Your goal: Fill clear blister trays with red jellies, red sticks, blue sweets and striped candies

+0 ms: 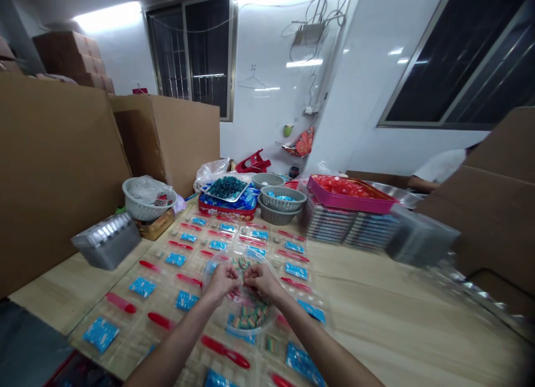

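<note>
Both hands are over a round clear plastic bowl with small striped green-and-tan blocks in it. My left hand is closed in a pinch near the bowl's middle. Close beside it, my right hand is pinched as well. Whatever lies between the fingertips is too small and blurred to name. Under and around the bowl, clear plastic trays cover the table in rows, holding blue packets and red plastic pens or knife-like sticks. A striped block sits in one tray near my right forearm.
Behind the trays stand a red box of blue packets, grey baskets and a pink tray of red pieces on stacked trays. Clear plastic stacks stand left. Cardboard boxes flank the table. Another person's arm shows at right.
</note>
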`<state>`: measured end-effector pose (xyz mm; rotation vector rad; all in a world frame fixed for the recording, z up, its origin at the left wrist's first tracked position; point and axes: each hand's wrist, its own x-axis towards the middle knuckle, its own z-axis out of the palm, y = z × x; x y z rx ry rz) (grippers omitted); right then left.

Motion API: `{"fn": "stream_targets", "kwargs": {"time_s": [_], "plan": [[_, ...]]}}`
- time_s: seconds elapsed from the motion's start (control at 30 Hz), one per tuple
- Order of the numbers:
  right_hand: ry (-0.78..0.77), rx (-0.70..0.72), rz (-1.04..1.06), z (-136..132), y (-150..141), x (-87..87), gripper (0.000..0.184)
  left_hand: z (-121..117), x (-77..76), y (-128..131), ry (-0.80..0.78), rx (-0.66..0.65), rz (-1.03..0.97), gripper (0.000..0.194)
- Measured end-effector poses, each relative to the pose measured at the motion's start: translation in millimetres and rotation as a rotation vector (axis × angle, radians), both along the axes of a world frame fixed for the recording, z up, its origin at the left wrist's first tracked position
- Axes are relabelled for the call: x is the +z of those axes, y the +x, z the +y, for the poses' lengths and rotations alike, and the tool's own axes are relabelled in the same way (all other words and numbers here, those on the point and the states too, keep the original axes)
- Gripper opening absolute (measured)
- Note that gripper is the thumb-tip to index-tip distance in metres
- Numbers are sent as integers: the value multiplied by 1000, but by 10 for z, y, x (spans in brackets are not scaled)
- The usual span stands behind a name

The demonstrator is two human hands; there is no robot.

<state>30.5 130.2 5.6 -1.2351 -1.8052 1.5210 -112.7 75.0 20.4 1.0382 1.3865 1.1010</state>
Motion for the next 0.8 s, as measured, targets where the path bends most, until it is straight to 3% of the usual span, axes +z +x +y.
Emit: {"fn": "stream_targets", "kwargs": {"time_s": [0.1, 0.17, 0.27, 0.4, 0.57, 0.73, 0.8], "plan": [[104, -25, -62, 46, 67, 90, 5, 19, -44, -23, 3, 13, 169, 11], [274, -32, -198, 77, 127, 181, 8, 33, -76, -60, 13, 25, 244, 12], [569, 77, -554, 81, 160, 278, 14, 53, -118, -125, 41, 48, 345, 18], [729, 219, -798, -11, 58, 225, 19, 75, -155, -161, 47, 75, 448, 22], [769, 220, -806, -133, -77, 70, 24, 84, -204, -151, 15, 87, 462, 23], [684, 188, -673, -56, -77, 99, 20, 95, -247, -157, -50, 129, 361, 22], [575, 156, -502, 11, -51, 114, 15, 102, -246, -152, -76, 145, 282, 21]]}}
